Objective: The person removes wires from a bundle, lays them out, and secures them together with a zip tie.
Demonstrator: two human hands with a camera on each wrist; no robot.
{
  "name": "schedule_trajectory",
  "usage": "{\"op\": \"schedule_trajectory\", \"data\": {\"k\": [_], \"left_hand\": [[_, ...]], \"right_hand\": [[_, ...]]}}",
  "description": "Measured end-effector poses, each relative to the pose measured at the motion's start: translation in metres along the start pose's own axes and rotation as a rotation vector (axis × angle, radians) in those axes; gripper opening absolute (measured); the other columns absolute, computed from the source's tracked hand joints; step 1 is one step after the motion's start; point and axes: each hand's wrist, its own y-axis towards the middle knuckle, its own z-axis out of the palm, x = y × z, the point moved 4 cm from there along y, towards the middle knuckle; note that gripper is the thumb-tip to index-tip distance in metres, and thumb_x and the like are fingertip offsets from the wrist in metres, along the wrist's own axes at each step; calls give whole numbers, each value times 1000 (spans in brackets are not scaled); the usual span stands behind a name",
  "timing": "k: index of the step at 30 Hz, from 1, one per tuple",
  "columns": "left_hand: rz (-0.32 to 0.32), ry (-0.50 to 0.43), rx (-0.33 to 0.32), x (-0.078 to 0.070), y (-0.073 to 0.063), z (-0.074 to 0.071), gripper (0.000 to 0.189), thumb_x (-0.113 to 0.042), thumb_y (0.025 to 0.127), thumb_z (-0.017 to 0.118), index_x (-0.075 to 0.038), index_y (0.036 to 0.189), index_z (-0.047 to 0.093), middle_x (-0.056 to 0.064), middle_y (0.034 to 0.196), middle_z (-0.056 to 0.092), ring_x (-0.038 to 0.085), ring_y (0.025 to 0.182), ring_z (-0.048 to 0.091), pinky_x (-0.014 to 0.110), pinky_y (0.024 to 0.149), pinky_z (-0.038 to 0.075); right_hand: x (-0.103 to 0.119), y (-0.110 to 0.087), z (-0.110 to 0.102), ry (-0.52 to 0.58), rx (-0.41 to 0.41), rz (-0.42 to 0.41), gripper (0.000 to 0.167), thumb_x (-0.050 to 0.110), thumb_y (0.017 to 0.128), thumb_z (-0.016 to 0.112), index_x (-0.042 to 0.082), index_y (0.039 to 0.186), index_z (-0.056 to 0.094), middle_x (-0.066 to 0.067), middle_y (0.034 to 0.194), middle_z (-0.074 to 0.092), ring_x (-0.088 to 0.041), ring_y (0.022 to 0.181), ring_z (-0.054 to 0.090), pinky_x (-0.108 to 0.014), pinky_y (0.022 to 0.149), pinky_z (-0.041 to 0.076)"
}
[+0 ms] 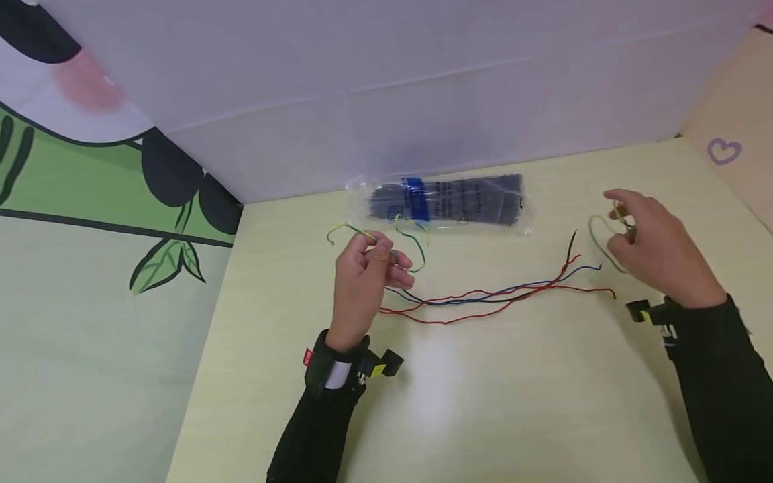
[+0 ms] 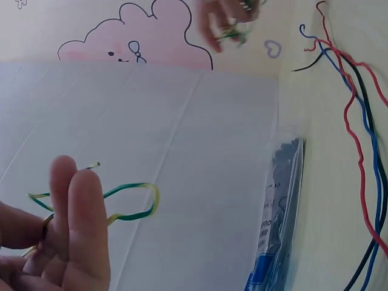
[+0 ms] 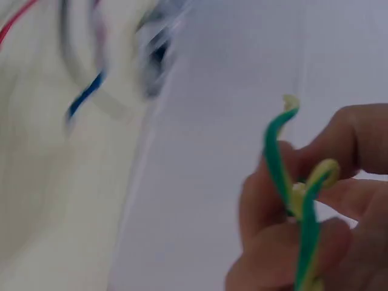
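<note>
My left hand (image 1: pixel 371 272) pinches a green-and-yellow wire (image 2: pixel 154 197) between thumb and fingers, above the left end of the loose wires. Bent loops of it stick out on both sides of the fingers. Farther right, my right hand (image 1: pixel 655 248) is raised near the right end of the loose wires, fingers curled around another green-and-yellow wire (image 3: pixel 308 236). Twisted strands of that wire show between its fingers in the right wrist view. Between and below the hands, red (image 1: pixel 445 323), blue (image 1: pixel 584 268) and black (image 1: pixel 569 249) wires lie lengthwise on the table.
A clear plastic bag of dark cable ties (image 1: pixel 477 201) with a blue label lies at the back of the table (image 1: pixel 435 409), near the pale wall (image 1: pixel 423 107). A printed side panel (image 1: pixel 90 322) borders the left. Another panel (image 1: pixel 743 121) with a heart stands right.
</note>
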Motion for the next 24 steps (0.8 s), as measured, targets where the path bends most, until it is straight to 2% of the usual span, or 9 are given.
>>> {"op": "schedule_trajectory", "data": {"k": [1,3,5,7,12,15,19,21,24], "left_hand": [[-19,27,11,0,0,-1,26,-28,104,49,-3,108,51,8,80,70,17,60,70,42,67,61],[-55,80,54,2,1,0,24,-28,104,50,-5,107,53,6,79,71,18,59,70,40,67,61],[-85,110,107,4,0,4,22,-27,104,50,-5,107,55,8,80,71,21,60,70,40,67,61],[-105,133,147,7,0,8,20,-25,103,50,-6,106,57,11,82,71,23,61,70,41,66,61],[-164,187,198,10,-1,18,20,-26,103,52,-11,109,63,11,82,72,24,59,69,40,62,60],[-188,217,221,12,-1,24,21,-28,102,53,-14,113,65,8,81,72,23,58,67,39,61,59],[-179,214,251,14,-2,31,22,-26,102,53,-16,118,65,9,81,72,22,55,64,38,60,59],[-170,207,260,15,-2,33,23,-24,102,54,-15,120,65,11,81,71,21,54,64,38,59,59],[-163,197,267,15,-3,35,23,-23,102,54,-15,121,64,12,81,71,21,53,63,38,58,58]], "right_hand": [[-19,4,-3,-75,19,57,68,5,93,47,10,156,22,-28,128,48,-35,97,54,-45,71,48],[-51,9,-3,-187,114,151,70,6,92,46,-2,154,14,-36,127,44,-46,103,48,-57,78,44],[-74,10,-1,-232,206,207,73,9,93,47,-8,152,8,-40,127,41,-55,112,44,-67,85,40],[-87,11,1,-252,234,243,76,16,94,49,-10,151,6,-41,127,40,-56,111,45,-69,87,39],[-88,9,-1,-316,144,304,76,33,95,50,-10,147,14,-42,120,45,-56,100,51,-64,73,43],[-82,8,-4,-346,92,322,70,32,95,52,-12,138,20,-40,106,50,-53,87,55,-57,62,43],[-77,9,-4,-336,58,333,60,25,95,51,-15,131,24,-37,89,52,-46,71,54,-50,55,43],[-78,8,-4,-341,66,353,54,23,96,48,-15,129,27,-40,92,52,-49,71,54,-56,57,43],[-80,7,-2,-373,72,391,45,22,98,46,-13,123,34,-43,100,51,-56,76,53,-69,68,40]]}}
